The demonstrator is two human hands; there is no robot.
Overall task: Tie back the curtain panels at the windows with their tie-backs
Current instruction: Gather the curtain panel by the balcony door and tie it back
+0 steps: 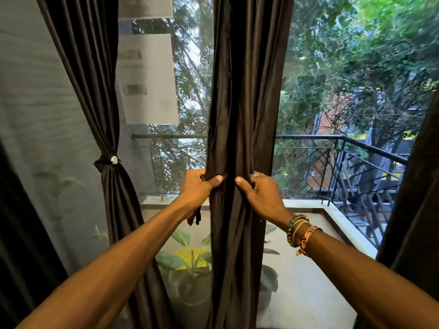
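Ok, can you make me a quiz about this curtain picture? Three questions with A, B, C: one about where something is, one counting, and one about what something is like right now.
1. Where does the tied curtain hang?
A) on the left side
B) on the right side
C) in a heap on the floor

2. How many hands grip the middle curtain?
A) none
B) one
C) two

3. How is the middle curtain right now?
A) spread flat over the glass
B) bunched together, with no band round it yet
C) taken down and folded

Answers:
1 A: its tie-back cinches it to the left of both arms.
2 C: the left hand and the right hand each clutch its folds.
3 B: the hands squeeze it into a narrow bundle, and no band shows round it.
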